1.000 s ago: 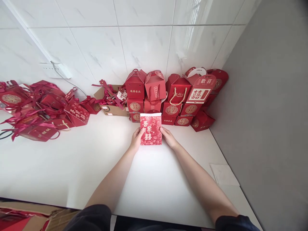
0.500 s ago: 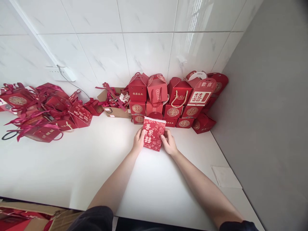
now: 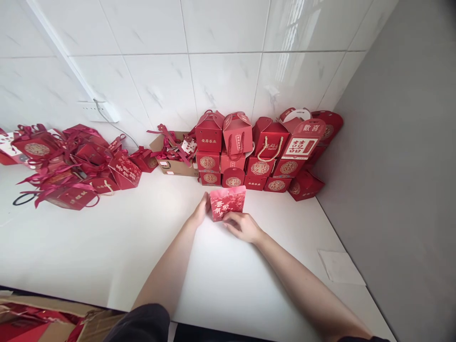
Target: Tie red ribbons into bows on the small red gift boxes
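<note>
A flat red gift-box blank (image 3: pixel 228 202) with gold characters lies tilted back on the white table (image 3: pixel 107 247), just in front of the stacked boxes. My left hand (image 3: pixel 202 212) grips its left edge with curled fingers. My right hand (image 3: pixel 241 226) presses on its lower front edge, fingers bent over it. Only the upper half of the print shows; the lower part is hidden behind my right hand.
Assembled red gift boxes (image 3: pixel 263 152) are stacked against the tiled wall at the back right. A cardboard box (image 3: pixel 173 159) holds red ribbons. A heap of red boxes with ribbons (image 3: pixel 67 168) lies at the left. A white paper sheet (image 3: pixel 340 268) rests near the grey wall.
The red blank stood upright between both hands and now leans back, lower on the table. My right hand slid from its right side to its lower front edge.
</note>
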The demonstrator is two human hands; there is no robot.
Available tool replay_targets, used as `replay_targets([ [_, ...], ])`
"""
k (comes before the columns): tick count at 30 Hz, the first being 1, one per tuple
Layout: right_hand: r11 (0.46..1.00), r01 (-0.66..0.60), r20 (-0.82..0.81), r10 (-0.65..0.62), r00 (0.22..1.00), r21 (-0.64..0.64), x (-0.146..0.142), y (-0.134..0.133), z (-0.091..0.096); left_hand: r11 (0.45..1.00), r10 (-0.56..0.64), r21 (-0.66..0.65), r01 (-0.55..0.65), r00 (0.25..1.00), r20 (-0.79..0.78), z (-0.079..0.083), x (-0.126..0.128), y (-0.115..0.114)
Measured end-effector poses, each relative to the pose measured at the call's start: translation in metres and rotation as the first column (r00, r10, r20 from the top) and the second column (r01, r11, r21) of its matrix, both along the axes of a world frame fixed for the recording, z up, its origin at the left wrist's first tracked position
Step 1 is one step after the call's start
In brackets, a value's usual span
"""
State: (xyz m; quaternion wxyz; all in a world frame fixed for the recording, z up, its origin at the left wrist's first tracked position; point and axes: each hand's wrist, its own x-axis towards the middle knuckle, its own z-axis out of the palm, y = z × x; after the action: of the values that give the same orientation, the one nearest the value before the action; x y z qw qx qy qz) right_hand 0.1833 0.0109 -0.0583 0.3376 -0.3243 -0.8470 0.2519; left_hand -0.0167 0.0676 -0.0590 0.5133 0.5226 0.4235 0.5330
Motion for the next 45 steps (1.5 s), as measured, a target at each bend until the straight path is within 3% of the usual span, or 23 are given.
replay_targets([
  [2,0.998,-0.062,0.025,0.062,0.998,0.013,-0.004,-0.003,0.0,0.999,-0.047,-0.024,0.047,0.999,-0.006,0.0,-0.001,0.0],
  [5,0.988,-0.149,0.064,0.147,0.987,0.03,-0.015,-0.011,-0.002,0.999,-0.001,-0.038,-0.001,0.998,-0.065,-0.004,0.003,0.004],
  [11,0.983,-0.183,0.17,0.176,0.97,0.03,-0.035,-0.024,-0.003,0.954,0.298,0.057,-0.296,0.953,-0.052,-0.002,0.0,0.034],
  [15,0.982,-0.188,0.176,0.184,0.967,0.006,-0.035,-0.022,0.0,0.853,0.519,0.055,-0.52,0.854,0.02,0.015,-0.032,0.076],
  [17,0.982,-0.189,0.171,0.187,0.967,-0.003,-0.034,-0.021,0.0,0.821,0.571,-0.002,-0.571,0.82,0.032,0.023,-0.05,0.096],
  [21,0.981,-0.191,0.156,0.193,0.969,-0.026,-0.034,-0.018,0.001,0.853,0.517,-0.109,-0.511,0.855,0.036,0.033,-0.07,0.118],
  [24,0.979,-0.2,0.148,0.203,0.968,-0.039,-0.034,-0.015,0.001,0.869,0.493,-0.096,-0.485,0.866,0.08,0.036,-0.072,0.123],
  [30,0.975,-0.214,0.139,0.22,0.966,-0.058,-0.032,-0.012,0.0,0.862,0.505,-0.038,-0.506,0.85,0.147,0.049,-0.086,0.119],
  [36,0.974,-0.215,0.137,0.222,0.965,-0.067,-0.032,-0.012,-0.001,0.927,0.376,-0.03,-0.375,0.922,0.092,0.057,-0.094,0.111],
  [40,0.974,-0.216,0.138,0.224,0.965,-0.073,-0.031,-0.012,0.0,0.932,0.362,-0.028,-0.362,0.923,0.129,0.062,-0.094,0.11],
  [45,0.972,-0.222,0.134,0.231,0.964,-0.08,-0.031,-0.011,0.002,0.948,0.274,0.032,-0.316,0.865,0.42,0.085,-0.108,0.1],
])
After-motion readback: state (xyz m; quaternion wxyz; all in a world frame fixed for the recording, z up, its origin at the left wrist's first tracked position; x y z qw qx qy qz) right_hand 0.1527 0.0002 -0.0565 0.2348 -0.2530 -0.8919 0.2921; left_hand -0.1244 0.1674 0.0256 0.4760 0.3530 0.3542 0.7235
